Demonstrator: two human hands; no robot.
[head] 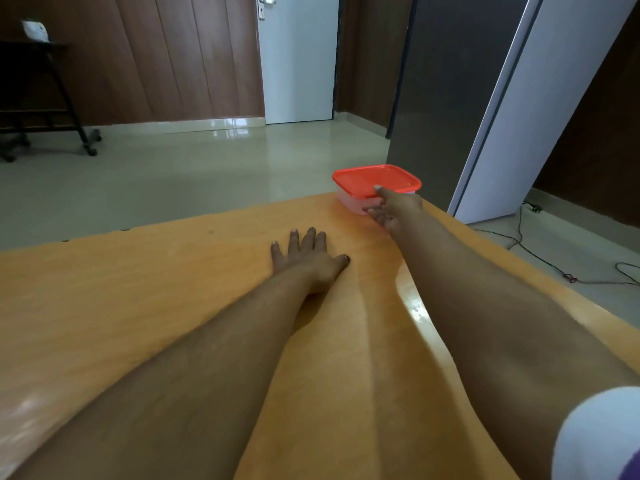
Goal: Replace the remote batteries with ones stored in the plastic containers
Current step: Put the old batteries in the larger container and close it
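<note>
A clear plastic container (349, 199) with a red lid (372, 178) stands at the far right corner of the orange table (156, 271). My right hand (394, 207) is stretched out to it, thumb on the lid's near edge and fingers against the near wall, gripping it. My left hand (306, 256) lies flat on the table, palm down, fingers spread, a little nearer and to the left of the container. The lid is on, so what is inside stays hidden. No remote is in view.
The table's far edge runs just behind the container, and its right edge falls off beside my right arm. Beyond lie a tiled floor, a dark wheeled stand (52, 98) at the far left, a white door (298, 64), and cables (554, 265) on the floor at right.
</note>
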